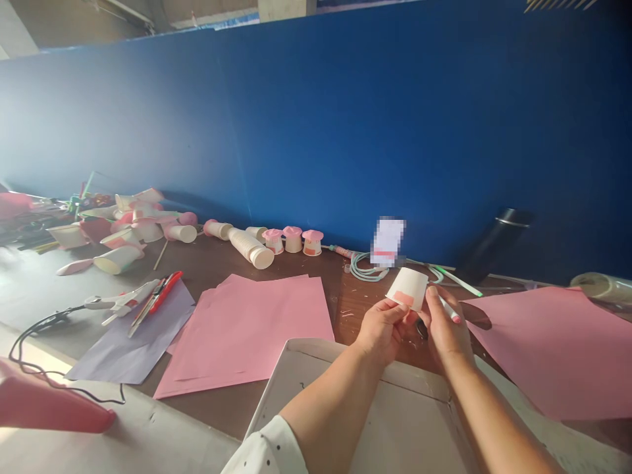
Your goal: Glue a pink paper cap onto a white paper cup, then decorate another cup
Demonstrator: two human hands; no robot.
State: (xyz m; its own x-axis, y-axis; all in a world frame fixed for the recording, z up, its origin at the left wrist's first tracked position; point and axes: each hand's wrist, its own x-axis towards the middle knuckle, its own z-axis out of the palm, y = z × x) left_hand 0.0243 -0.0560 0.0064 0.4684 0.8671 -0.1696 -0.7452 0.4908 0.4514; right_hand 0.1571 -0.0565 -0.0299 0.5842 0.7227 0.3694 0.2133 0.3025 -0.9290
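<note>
My left hand [385, 329] is closed on the lower rim of an upside-down white paper cup [409, 284]. A salmon-pink paper patch [405, 297] sits low on the side of the cup. My right hand [448, 329] is closed around a white marker [449, 308] with a pink end, close against the cup's right side; some of its fingers are hidden. Both hands are above the near edge of the brown table. Farther back stand 3 upturned paper cups with pink scalloped tops [292, 239], some with pink patches on them.
Pink paper sheets [257, 322] lie left, another pink sheet [557, 349] right. A red utility knife [157, 296] and a glue gun [126, 299] rest on purple paper [133, 349]. Stacked cups [251, 249], a coiled cable [368, 268] and a black bottle [494, 240] line the blue partition [316, 131].
</note>
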